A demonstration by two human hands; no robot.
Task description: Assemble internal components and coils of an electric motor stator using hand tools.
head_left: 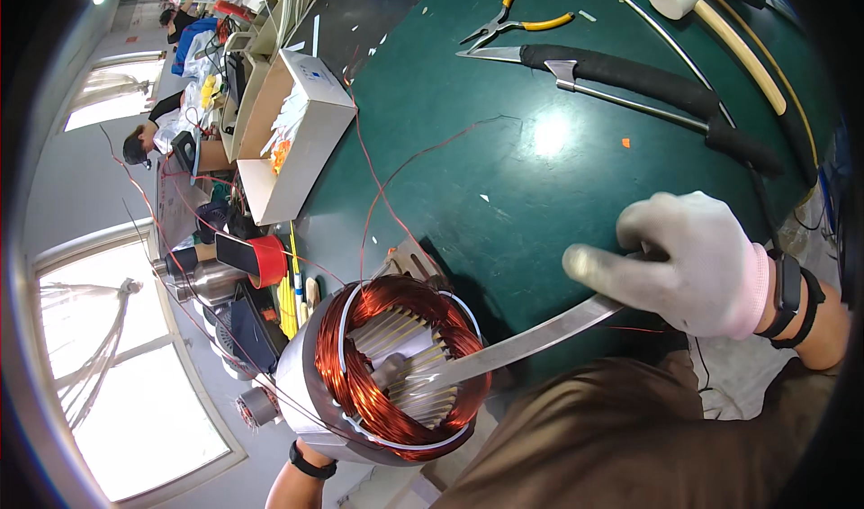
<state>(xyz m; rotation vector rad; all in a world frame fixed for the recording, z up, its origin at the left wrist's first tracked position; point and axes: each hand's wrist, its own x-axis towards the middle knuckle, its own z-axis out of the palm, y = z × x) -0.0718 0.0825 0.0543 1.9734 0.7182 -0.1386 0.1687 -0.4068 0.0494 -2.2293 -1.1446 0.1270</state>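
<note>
Flat metal strip: its long axis slants from upper right to lower left, bending a little in my fisheye view, from the right hand over the near copper winding into the stator.
Strip tip against slots: this is the relation I judge the move turns on; the tip lies within the bore, over the slotted inner wall, but I cannot tell whether it touches.
Right glove: curled closed around the strip's near end, a blurred digit jutting left; the working end lies lower left of those fingers.
Left hand: mostly hidden by the stator; I take the blurred pale shape in the bore for its fingers, and cannot tell how open they are or what they hold.
Nearer hand: left to the strip's tip, right to its held end.
Stator: tilted, its open end toward me, left of the right hand, beside the green tabletop.
</note>
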